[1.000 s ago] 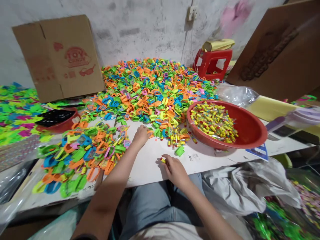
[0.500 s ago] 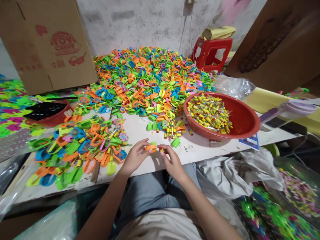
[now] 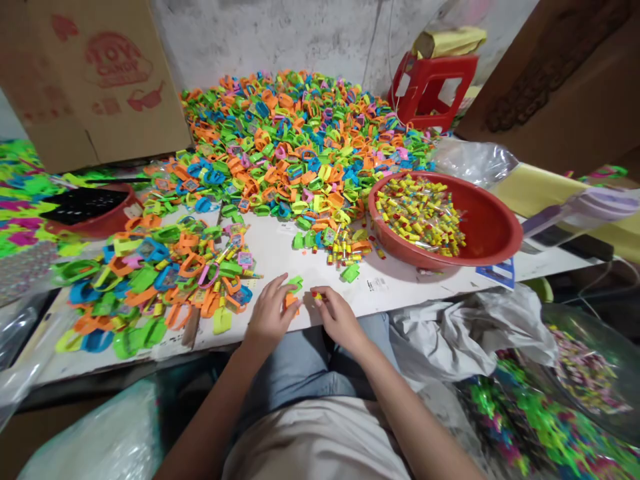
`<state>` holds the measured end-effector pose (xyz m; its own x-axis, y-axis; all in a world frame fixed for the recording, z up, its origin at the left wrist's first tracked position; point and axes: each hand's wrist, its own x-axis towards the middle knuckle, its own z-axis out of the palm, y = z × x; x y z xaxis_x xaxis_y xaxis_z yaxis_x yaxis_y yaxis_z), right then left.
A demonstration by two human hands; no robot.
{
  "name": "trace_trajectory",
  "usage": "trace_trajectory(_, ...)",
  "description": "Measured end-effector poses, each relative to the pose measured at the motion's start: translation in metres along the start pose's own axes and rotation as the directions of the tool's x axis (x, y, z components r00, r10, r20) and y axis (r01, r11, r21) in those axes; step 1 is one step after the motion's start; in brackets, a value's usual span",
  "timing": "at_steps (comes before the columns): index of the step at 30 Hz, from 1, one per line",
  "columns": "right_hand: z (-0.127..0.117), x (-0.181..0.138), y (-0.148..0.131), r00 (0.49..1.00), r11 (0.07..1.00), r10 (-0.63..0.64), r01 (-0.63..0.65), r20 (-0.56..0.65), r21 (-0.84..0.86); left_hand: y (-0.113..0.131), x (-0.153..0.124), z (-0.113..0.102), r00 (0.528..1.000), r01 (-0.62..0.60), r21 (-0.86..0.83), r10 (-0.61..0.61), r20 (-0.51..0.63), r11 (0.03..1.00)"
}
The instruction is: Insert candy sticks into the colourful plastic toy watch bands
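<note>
We hold both hands low over the near edge of the white surface [image 3: 275, 252], facing each other with a narrow gap between. In our left hand [image 3: 270, 312], the thumb and forefinger pinch an orange piece [image 3: 292, 305], which shows between them on the side toward the other hand. A green piece [image 3: 297, 283] lies just past the forefinger's tip, close above the orange one in the view; we cannot tell whether the two are joined. The other fingers of that hand are loosely curved.

Our right hand [image 3: 340, 320] has its fingertips brought together on a small yellow-and-red piece [image 3: 317, 295], whose end pokes out toward the orange piece without touching it.

Beyond the right hand we see a cluster of yellow-and-red tubes [image 3: 344, 248], with a lone green toy [image 3: 350, 273] just beside it, nearer us. To the right of these stands the red basin [image 3: 487, 230], its left part filled with more such small wrapped pieces [image 3: 420, 213]. A loose pile [image 3: 160, 273] of bright plastic toys spreads to the left of our left hand, and a large heap [image 3: 295, 147] of similar ones rises behind, against the wall.
</note>
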<state>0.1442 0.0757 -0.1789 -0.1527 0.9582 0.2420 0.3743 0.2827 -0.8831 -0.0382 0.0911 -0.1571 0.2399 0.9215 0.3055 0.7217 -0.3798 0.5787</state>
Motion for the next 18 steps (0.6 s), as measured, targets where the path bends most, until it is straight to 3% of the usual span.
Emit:
trace_trajectory(4, 0.001, -0.005, 0.001, 1.0, 1.0, -0.006, 0.005, -0.014, -0.026, -0.01, -0.02, 0.007, 0.999, 0.017, 0.119, -0.011, -0.048, 0.993)
trace_trajectory(9, 0.005, -0.009, -0.004, 0.999, 0.998, -0.031, 0.03, -0.016, -0.052, -0.013, -0.027, 0.013, 0.973, 0.138, 0.075, -0.121, -0.197, 0.988)
trace_trajectory(15, 0.007, -0.015, -0.013, 1.0, 1.0, -0.019, 0.02, 0.023, -0.019, -0.003, -0.022, 0.009, 0.982, 0.177, -0.181, -0.187, -0.04, 0.967)
trace_trajectory(18, 0.001, -0.017, -0.02, 0.998, 0.998, -0.013, 0.016, -0.055, 0.06, 0.015, -0.025, 0.001, 0.964, 0.266, -0.491, -0.223, 0.146, 0.83)
